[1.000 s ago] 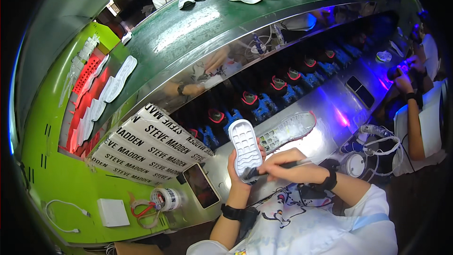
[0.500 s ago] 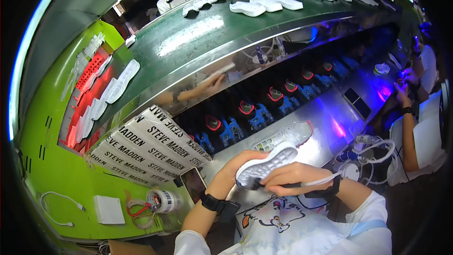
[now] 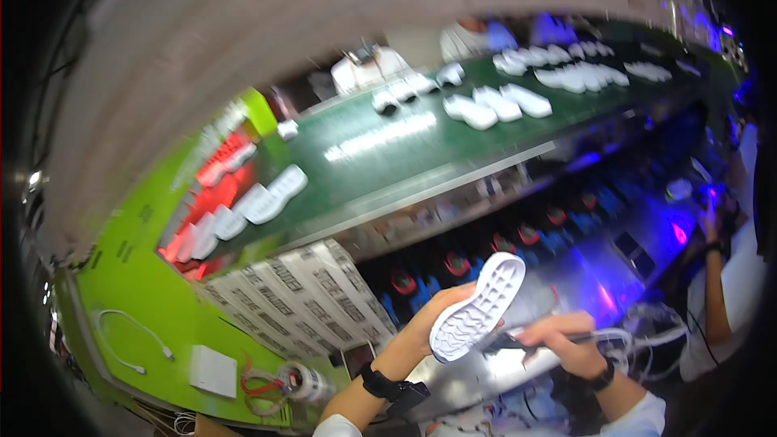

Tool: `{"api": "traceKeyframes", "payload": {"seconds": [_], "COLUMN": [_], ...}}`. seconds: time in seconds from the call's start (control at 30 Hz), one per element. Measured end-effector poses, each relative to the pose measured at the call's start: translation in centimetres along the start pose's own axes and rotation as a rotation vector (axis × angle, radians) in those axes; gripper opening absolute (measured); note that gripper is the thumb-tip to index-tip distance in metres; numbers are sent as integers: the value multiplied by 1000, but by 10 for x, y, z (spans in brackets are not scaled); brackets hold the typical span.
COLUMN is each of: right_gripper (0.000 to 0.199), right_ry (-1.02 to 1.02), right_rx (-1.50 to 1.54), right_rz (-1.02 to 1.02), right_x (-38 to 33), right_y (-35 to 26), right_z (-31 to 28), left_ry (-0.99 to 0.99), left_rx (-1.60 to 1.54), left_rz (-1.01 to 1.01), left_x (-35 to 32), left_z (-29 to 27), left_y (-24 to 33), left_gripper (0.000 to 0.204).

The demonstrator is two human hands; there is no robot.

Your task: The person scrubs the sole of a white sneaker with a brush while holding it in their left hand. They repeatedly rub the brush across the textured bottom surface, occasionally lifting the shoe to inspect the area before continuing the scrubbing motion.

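My left hand (image 3: 433, 320) grips a white shoe sole (image 3: 479, 306) by its edge and holds it up, tilted, with the wavy tread and hollow pockets facing me. To the right of it, apart from the sole, my right hand (image 3: 560, 341) is closed round a slim dark tool (image 3: 503, 343), blurred by motion. The tool's exact kind cannot be made out. A pale cable seems to run off behind this hand. Below both hands lies the shiny metal bench (image 3: 506, 366).
A green conveyor belt (image 3: 356, 182) carries several white soles (image 3: 473, 112). A carton (image 3: 295, 295) stands at left, near a tape roll (image 3: 306, 380), a white box (image 3: 213, 371) and a cable (image 3: 133, 332). A phone (image 3: 633, 255) lies at right. Co-workers (image 3: 712, 275) sit right and stand beyond.
My left hand has turned the sole upright, tread toward me. My right hand has drawn away from it to the right. The view has tilted upward and blurred.
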State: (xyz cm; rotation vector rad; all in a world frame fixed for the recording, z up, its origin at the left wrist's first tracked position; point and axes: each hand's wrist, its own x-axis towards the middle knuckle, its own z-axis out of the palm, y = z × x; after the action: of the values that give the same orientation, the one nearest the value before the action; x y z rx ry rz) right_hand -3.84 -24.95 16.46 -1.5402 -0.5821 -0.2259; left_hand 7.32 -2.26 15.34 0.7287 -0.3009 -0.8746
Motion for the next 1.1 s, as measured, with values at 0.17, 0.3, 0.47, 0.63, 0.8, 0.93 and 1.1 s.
{"api": "traceKeyframes", "payload": {"seconds": [0.17,0.3,0.47,0.63,0.8,0.93,1.1], "right_gripper": [26,19,29,31,25,24,24], "right_ry": [468,648,608,641,701,525,58], "right_rx": [387,480,514,588,578,659,587], "right_rz": [-75,208,430,477,450,384,471], "right_x": [0,1,-28,-41,-47,-38,-31], "right_y": [-1,18,23,18,26,34,28], "right_z": [-12,2,3,8,-12,-3,31], "left_ry": [-102,210,723,856,603,108,271], "left_rx": [-557,272,1851,1902,1186,739,184], "left_rz": [338,341,263,-6,467,450,203], "left_x": [30,71,222,246,169,0,-43], "left_z": [-7,26,-1,-29,9,34,-47], "left_y": [118,152,225,262,217,133,-28], "left_gripper": [43,32,53,26,46,47,53]}}
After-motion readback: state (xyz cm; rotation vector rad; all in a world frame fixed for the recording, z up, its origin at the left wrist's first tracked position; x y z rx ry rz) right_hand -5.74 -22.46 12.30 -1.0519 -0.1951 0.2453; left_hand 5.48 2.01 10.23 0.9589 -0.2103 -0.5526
